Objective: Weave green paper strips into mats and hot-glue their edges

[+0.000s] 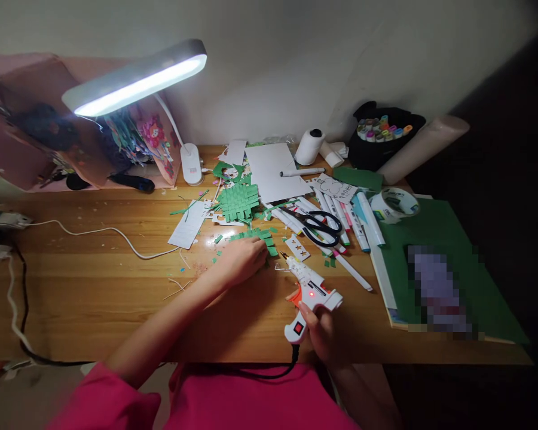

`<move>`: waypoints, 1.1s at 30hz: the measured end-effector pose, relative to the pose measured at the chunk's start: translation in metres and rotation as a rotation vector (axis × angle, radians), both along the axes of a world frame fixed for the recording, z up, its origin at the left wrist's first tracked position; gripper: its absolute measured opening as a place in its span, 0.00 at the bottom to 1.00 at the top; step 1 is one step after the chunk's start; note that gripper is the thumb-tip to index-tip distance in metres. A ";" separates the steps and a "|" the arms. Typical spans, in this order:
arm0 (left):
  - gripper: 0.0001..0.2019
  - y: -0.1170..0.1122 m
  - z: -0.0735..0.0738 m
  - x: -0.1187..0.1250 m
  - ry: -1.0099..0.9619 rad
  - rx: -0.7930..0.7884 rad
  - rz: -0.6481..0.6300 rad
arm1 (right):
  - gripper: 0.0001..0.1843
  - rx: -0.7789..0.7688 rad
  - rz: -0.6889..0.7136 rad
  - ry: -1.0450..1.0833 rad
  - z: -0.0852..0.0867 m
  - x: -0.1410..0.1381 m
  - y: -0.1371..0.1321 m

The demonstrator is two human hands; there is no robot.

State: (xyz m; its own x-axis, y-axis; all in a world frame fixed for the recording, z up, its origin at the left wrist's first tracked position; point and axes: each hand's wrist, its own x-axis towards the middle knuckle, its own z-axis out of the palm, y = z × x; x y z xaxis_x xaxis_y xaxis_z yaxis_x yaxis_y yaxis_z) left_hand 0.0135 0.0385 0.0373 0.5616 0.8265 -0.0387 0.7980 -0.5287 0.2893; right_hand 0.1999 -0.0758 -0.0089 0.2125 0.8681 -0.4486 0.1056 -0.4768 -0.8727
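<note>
My right hand [321, 331] is closed around a white hot glue gun [316, 285] with an orange trigger. Its red light glows, and the nozzle points up and left toward green paper. A black cord runs from the grip's base. My left hand [245, 258] is bent over a small woven piece of green paper strips [269, 240], its fingers curled down at the paper's near edge; the fingertips are partly hidden. Just beyond lies a larger woven green paper mat [238, 202]. A small card with brown stars [298, 246] rests near the nozzle.
Black-handled scissors [321, 227] lie over several white markers [353, 272]. White paper [273, 173] and a tape roll [394, 205] are behind. A lit desk lamp [190, 164] stands at the back left. A green board [443, 269] carries a blurred object. A white cable [112, 230] crosses the left side.
</note>
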 end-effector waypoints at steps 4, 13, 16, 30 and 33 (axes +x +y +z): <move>0.13 0.001 -0.002 -0.002 -0.044 -0.024 0.002 | 0.18 -0.010 -0.008 0.000 0.006 -0.003 -0.001; 0.12 -0.051 0.017 -0.021 -0.391 -0.135 0.094 | 0.17 0.120 0.130 0.031 0.018 -0.018 -0.002; 0.12 -0.088 0.020 -0.025 -0.355 -0.222 0.014 | 0.20 0.225 0.365 -0.026 0.019 -0.032 0.003; 0.10 -0.163 -0.009 -0.210 -0.117 0.251 1.026 | 0.23 0.668 0.987 -0.592 0.016 -0.042 0.084; 0.13 -0.166 -0.017 -0.265 0.091 0.280 1.121 | 0.31 0.742 1.004 -0.784 -0.002 -0.029 0.101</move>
State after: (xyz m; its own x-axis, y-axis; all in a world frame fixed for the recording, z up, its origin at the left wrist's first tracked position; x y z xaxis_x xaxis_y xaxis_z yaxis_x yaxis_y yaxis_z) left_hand -0.2513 -0.1272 0.0207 -0.4871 0.8447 0.2218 0.8712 0.4522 0.1911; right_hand 0.1712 0.0249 -0.0108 -0.6310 0.7696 0.0979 0.6645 0.6013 -0.4437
